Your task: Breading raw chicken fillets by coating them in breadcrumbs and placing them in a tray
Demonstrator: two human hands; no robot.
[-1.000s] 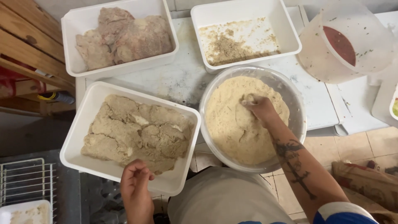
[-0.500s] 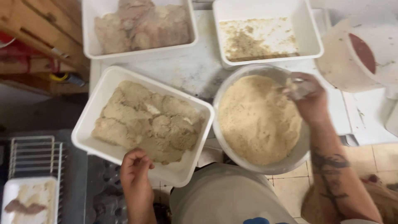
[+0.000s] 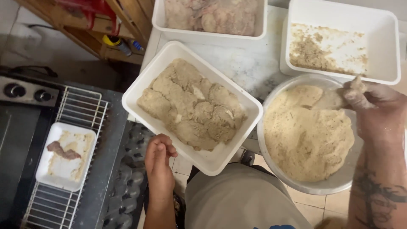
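A white tray of breaded cutlets sits tilted at the counter's near edge. My left hand hangs just below its near left edge with the fingers curled and nothing visible in them; whether it touches the tray I cannot tell. To the right stands a metal bowl filled with breadcrumbs. My right hand, coated in crumbs, is at the bowl's far right rim and pinches a small clump of crumbs.
At the back stand a white tray of pale meat pieces and a white tray with leftover crumbs. On the left, a wire rack over a stove carries a small white tray with a brown scrap. Wooden shelves are at the top left.
My right hand rose from the middle of the crumbs to the bowl's far right rim. The view swung left, bringing the stove and rack in. My left hand stayed by the tray's near edge.
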